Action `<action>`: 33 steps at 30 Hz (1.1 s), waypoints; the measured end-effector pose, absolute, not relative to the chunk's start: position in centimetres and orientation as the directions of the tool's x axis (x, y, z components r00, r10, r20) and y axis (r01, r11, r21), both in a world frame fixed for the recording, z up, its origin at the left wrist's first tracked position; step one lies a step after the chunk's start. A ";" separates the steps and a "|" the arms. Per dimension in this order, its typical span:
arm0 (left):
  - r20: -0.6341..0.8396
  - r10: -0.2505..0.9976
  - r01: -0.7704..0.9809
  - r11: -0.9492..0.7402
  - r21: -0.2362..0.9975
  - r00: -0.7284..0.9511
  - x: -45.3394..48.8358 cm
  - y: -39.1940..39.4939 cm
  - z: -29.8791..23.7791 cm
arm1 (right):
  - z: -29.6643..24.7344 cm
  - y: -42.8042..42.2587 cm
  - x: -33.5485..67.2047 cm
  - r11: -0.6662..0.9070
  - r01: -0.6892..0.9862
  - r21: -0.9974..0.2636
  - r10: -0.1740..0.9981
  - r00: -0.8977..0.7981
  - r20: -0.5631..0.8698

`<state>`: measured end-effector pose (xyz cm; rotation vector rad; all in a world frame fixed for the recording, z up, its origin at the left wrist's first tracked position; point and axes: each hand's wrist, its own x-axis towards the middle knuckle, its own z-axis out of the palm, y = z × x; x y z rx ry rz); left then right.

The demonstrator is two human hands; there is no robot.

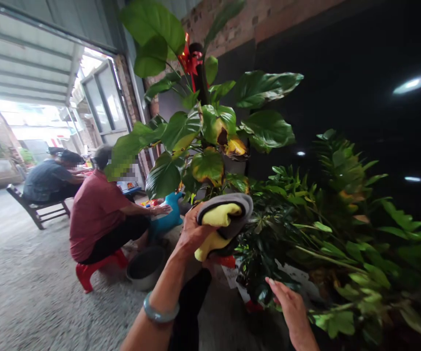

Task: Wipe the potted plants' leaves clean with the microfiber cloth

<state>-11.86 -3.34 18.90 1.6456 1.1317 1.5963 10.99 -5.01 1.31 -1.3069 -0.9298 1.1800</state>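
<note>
1. The left hand [191,233] grips a soft, thickly folded yellow-and-grey cloth [220,215] in front of the broad-leaved climbing plant [208,167]; I can't tell whether they touch.
2. The right hand [291,306] looks unladen, fingers straight, beside dark, glossy foliage [263,243].
3. How much is done I can't tell: smooth, heart-shaped leaves shine, while several yellowed, brown-edged ones remain attached.
</note>
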 end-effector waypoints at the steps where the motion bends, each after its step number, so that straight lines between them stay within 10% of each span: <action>1: 0.531 0.841 0.198 -0.506 0.840 -0.106 -11.5 -2.9 19.3 | 1.2 -5.1 11.0 -0.107 -0.123 -0.987 0.970 0.206 -0.131; 5: 0.532 0.821 0.328 -0.455 0.828 -0.207 -9.4 -1.0 16.5 | 0.7 -5.3 11.2 -0.086 -0.315 -0.945 0.942 0.282 -0.180; 11: 0.036 0.997 0.365 -0.058 0.929 0.066 -8.3 -2.3 9.0 | -0.4 -5.1 11.6 -0.099 -0.499 -0.861 0.946 0.221 -0.237; 19: 0.392 0.821 0.361 -0.247 0.900 -0.415 -9.8 0.7 14.8 | -0.7 -4.3 11.5 -0.027 -0.513 -0.858 0.947 0.263 -0.187; 27: 0.079 0.943 0.413 -0.215 0.885 0.323 -5.2 -3.6 9.3 | -2.0 -4.3 11.9 -0.030 -0.479 -0.877 0.935 0.296 -0.193; 33: 0.422 0.906 0.211 -0.408 0.888 -0.025 -7.1 -1.4 15.6 | -0.7 -4.5 12.4 -0.099 -0.601 -0.793 0.943 0.197 -0.267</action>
